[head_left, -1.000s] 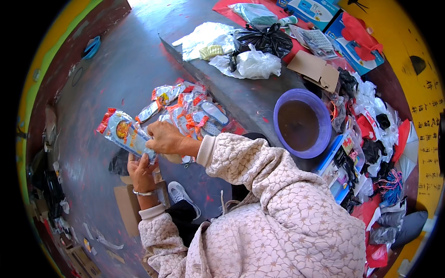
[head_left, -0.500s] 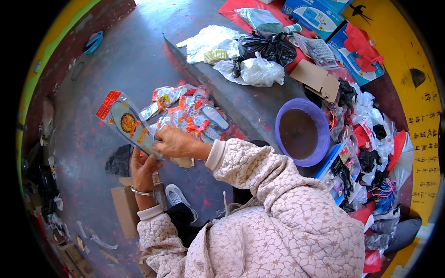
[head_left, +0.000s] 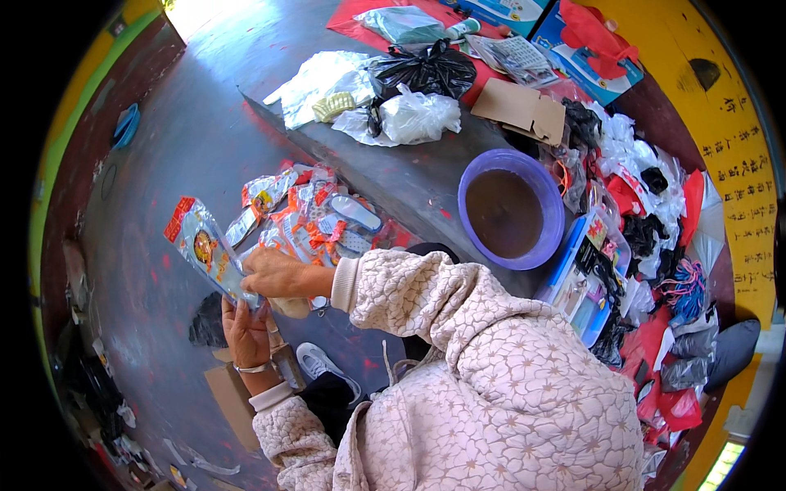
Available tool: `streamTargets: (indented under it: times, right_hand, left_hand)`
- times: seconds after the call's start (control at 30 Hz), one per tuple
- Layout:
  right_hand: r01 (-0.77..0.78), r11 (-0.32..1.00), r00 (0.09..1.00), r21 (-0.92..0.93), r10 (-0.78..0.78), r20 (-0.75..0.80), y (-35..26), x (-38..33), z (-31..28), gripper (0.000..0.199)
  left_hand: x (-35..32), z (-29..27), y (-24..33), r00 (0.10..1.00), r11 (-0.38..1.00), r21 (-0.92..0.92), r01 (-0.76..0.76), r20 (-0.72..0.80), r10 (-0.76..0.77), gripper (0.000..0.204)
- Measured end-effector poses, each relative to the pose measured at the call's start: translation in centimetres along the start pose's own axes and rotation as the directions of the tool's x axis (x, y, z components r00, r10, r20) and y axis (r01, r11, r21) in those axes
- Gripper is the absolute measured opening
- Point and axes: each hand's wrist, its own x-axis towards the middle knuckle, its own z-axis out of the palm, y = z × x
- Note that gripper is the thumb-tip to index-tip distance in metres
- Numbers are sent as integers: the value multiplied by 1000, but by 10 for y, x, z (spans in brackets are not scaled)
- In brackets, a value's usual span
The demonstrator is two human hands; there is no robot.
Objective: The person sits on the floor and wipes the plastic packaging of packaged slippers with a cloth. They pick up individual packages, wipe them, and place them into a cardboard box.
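Between my two hands is a shoe insole in a clear plastic packet with a red top, slanting up to the left. My left hand, a bangle at its wrist, is closed on the packet's lower end. My right hand is closed at the packet's right edge, its fingertips against the plastic and partly hidden. Just beyond it on the grey floor lies a heap of packaged insoles in clear, orange and red wrapping.
Right of the heap stands a purple basin of murky water. White and black plastic bags lie on a raised ledge. A cardboard box sits by my shoe. Mixed bags and a blue-edged plastic case crowd the right side.
The view has shifted, so most surroundings sit further left. The packet has tilted and looks narrower. Both hands stay closed on it.
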Motion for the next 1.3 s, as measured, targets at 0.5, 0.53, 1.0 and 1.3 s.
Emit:
streamTargets:
  times: [0.5, 0.53, 1.0, 1.3]
  right_hand:
    - [-543, 547, 668, -637, -179, -722, 161, -23, -280, 37]
    - [-573, 482, 653, -663, -221, -725, 183, -30, -297, 32]
    - [-595, 534, 715, -601, 9, -699, 230, -26, -350, 18]
    - [-298, 826, 869, -478, 27, -494, 180, -31, -340, 22]
  left_hand:
    - [5, -16, -12, 989, 993, 73, 92, -123, -83, 40]
    - [6, -12, -12, 988, 993, 66, 98, -127, -89, 41]
    - [12, -29, -26, 955, 971, 126, 205, -241, -170, 40]
    - [13, -24, -31, 961, 976, 112, 188, -228, -159, 40]
